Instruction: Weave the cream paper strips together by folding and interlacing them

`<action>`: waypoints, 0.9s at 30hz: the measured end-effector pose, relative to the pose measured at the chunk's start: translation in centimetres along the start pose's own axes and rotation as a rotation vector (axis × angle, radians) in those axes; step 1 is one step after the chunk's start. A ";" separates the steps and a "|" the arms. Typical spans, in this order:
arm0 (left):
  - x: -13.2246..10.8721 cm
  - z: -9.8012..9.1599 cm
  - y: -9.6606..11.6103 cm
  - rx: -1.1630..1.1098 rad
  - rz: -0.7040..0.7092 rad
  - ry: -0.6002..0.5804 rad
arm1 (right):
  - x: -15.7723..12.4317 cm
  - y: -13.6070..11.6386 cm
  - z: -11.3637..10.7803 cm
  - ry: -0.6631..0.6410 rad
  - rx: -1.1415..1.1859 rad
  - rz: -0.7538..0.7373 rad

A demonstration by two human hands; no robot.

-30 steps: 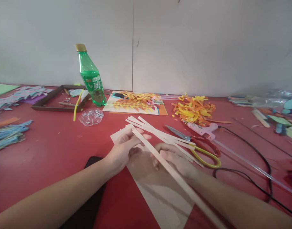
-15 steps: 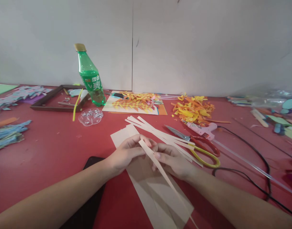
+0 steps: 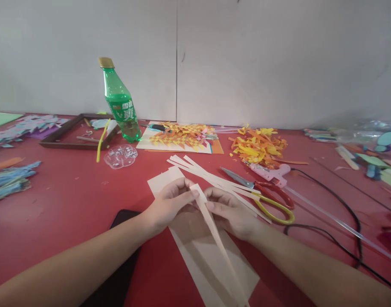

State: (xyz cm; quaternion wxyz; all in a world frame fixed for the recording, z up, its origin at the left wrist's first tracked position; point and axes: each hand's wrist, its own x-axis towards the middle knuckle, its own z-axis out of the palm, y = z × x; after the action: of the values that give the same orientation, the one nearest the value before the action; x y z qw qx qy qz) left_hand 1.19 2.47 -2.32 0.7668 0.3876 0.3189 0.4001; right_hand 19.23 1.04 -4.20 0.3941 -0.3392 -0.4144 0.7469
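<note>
Toward the near side of the red desk (image 3: pixel 73 204), held strip (image 3: pixel 218 238): it slants above the cream sheet (image 3: pixel 195 251), its upper end between your hands, its tail running down toward the sheet's near right corner.
Strip's upper end: if one thumb presses harder than the other, you could twist the narrow paper or set a crease off line; whether it is already folded, you cannot tell from here.
Strip's tail: your fingers leave it unsupported, so a quick turn of the wrists might make it swing or buckle.
Cream sheet: it lies under both hands, so a dropped wrist could drag or crumple it.
Loose strips (image 3: pixel 208 175) and scissors (image 3: pixel 258 187): they lie just beyond your right hand, toward the desk's far edge; reaching outward carelessly could scatter the strips.
Black cord (image 3: pixel 358 230): it loops on the desk's right side, and a wide elbow might snag it and tug the pink glue gun (image 3: pixel 272 174).
Left hand (image 3: pixel 172 202): thumb and curled fingers pinch the strip's upper end.
Right hand (image 3: pixel 232 213): close beside the left, with thumb and fingers clamped slightly lower on the strip.
Forearms: yours angle inward from the desk's near left and near right, wrists low.
</note>
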 end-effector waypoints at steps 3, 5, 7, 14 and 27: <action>0.0 0.1 0.0 0.113 -0.055 -0.040 | 0.0 0.1 0.0 0.019 0.025 -0.017; -0.1 0.1 0.1 0.194 -0.086 -0.063 | 0.1 0.1 0.0 0.018 0.015 -0.029; -0.1 0.1 0.1 0.231 -0.098 -0.075 | 0.1 0.2 0.0 0.018 0.000 -0.039; 0.0 0.2 -0.1 0.238 -0.130 0.007 | 0.0 0.3 -0.2 0.070 -0.078 -0.050; -0.3 -0.1 0.0 0.372 -0.073 -0.071 | -0.1 -0.1 -0.3 0.075 -0.330 -0.155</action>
State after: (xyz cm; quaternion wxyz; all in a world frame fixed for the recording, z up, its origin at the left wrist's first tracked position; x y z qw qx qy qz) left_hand 0.96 2.22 -2.29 0.7066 0.5246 0.3740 0.2925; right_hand 19.52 1.05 -4.21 0.4046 -0.3942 -0.5412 0.6230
